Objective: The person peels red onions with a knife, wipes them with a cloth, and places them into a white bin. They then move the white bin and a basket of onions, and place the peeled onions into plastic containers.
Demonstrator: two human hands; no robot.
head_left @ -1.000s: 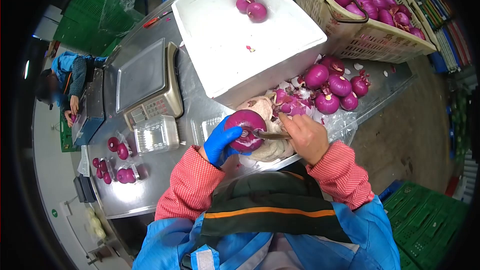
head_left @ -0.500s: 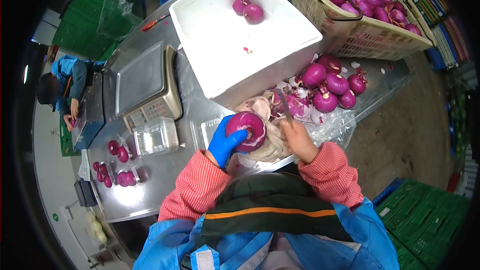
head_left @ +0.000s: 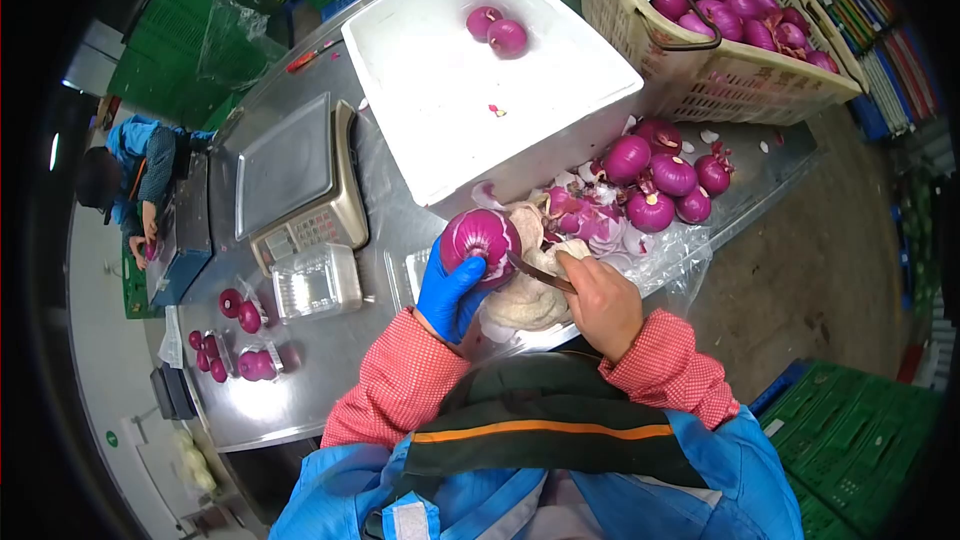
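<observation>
A large red onion point(head_left: 478, 240) rests in my left hand point(head_left: 449, 290), which wears a blue glove and is closed around it. My bare right hand point(head_left: 606, 306) grips a knife point(head_left: 540, 273), its dark blade tip touching the onion's right side. Beneath the knife lies a crumpled beige cloth point(head_left: 530, 302). Purple onion skins point(head_left: 600, 223) are heaped just beyond it, and several whole red onions point(head_left: 672, 174) sit to the right of that heap.
A white foam box point(head_left: 490, 130) holds two onions. Behind right stands a cream crate point(head_left: 720, 90) full of onions. On the left are a scale point(head_left: 310, 225), a clear plastic tray point(head_left: 316, 283) and small packed onions point(head_left: 256, 364). Another person point(head_left: 140, 160) works at far left.
My right hand has brought the knife from upright, apart from the onion, down and left against it. The onion has turned in my left hand and shifted slightly left.
</observation>
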